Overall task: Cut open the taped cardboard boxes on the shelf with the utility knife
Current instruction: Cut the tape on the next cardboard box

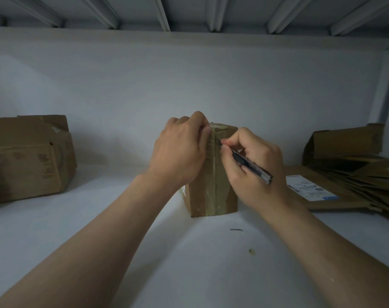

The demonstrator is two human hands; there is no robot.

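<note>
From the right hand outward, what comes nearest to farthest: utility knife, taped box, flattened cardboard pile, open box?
1. The utility knife, gripped in the right hand.
2. The taped box, just left.
3. The flattened cardboard pile, to the right.
4. The open box, far left.

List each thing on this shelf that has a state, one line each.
taped box: upright, tape still over its centre seam.
left hand: grips the taped box's top.
right hand: holds the utility knife like a pen.
utility knife: tip at the tape seam near the top; blade hidden.
left box: top flaps open.
cardboard pile: flattened, stacked at the right.
</note>
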